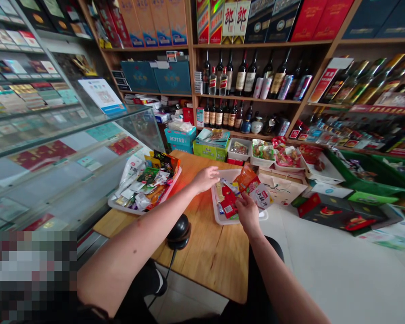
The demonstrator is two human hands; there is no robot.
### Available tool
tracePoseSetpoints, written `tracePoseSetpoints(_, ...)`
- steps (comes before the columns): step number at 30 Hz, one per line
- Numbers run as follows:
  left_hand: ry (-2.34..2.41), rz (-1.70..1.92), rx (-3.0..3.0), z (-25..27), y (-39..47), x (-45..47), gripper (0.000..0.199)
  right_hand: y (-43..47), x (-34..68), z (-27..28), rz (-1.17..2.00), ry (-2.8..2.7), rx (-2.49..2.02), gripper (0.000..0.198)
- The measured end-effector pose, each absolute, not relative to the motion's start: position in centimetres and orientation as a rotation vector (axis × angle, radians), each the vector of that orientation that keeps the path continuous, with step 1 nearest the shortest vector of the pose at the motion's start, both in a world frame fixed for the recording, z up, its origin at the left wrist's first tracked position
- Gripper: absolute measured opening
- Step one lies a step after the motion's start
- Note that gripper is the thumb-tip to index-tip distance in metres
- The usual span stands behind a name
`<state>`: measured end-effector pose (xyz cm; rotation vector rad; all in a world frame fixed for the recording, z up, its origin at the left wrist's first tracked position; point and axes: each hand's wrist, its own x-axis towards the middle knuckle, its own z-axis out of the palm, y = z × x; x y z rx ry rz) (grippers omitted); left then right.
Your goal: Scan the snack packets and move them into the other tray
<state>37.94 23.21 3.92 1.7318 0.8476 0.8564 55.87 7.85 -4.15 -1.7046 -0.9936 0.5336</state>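
My right hand [249,213] is over a white plastic basket [227,221] of snack packets on the wooden table. Its thumb and fingers close on the edge of a red snack packet [228,200]. Beside that lie an orange packet [247,177] and a white-and-red packet [261,196]. My left hand [205,180] hovers by the basket's left rim, fingers stretched out and holding nothing I can see. A second basket [124,209], heaped with mixed snack packets, stands on the left side of the table.
A black round device [178,228] with a cable sits on the near table [216,265]. The glass display counter [70,180] runs along the left. Boxes and trays of goods line the floor beyond, including a dark gift box [340,212]; shelves of bottles [249,76] rise behind.
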Motion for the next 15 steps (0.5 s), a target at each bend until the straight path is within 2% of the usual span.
tracePoseSetpoints(6, 0.905, 0.857, 1.776, 3.9, 22.1, 34.0, 0.029, 6.7, 54.3, -4.6, 0.595, -0.96, -1.753, 0.035)
tracePoseSetpoints(11, 0.992, 0.921, 1.842, 3.0, 19.7, 28.3, 0.029, 5.7, 52.2, -4.9, 0.563, -1.085, -1.751, 0.029)
tracePoseSetpoints(15, 1.22, 1.013, 1.948, 1.5, 17.2, 22.8, 0.023, 5.8, 51.5, -5.5, 0.417, -1.213, -1.782, 0.028)
